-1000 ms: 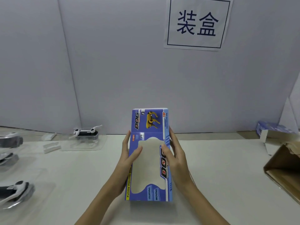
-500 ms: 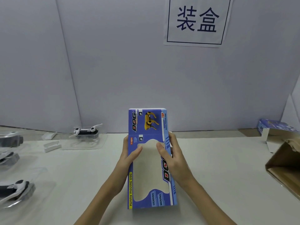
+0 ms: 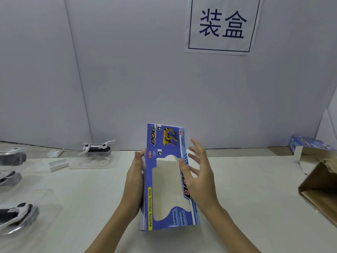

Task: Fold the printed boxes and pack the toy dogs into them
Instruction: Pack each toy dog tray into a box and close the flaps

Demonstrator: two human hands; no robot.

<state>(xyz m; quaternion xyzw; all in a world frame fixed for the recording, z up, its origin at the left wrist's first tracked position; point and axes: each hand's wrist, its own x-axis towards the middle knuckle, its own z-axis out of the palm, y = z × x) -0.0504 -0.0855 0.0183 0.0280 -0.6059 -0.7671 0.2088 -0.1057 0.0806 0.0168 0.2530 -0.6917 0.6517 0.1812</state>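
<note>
Printed box (image 3: 166, 178) stands upright mid-tabletop (image 3: 246, 189), window face toward the camera, far flap up; risk is it tips or skews right, since only one side is gripped and the spread hand could knock it. Left hand (image 3: 134, 181) clasps the box's left edge, fingers wrapped behind; right hand (image 3: 198, 172) is released, fingers splayed, just beside or brushing the right edge. Toy dogs (image 3: 96, 149) in clear trays sit well apart at left, unpacked.

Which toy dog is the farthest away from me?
The white-and-black toy dog in its clear tray by the back wall. The other toy dogs sit along the table's left edge, closer to you.
</note>
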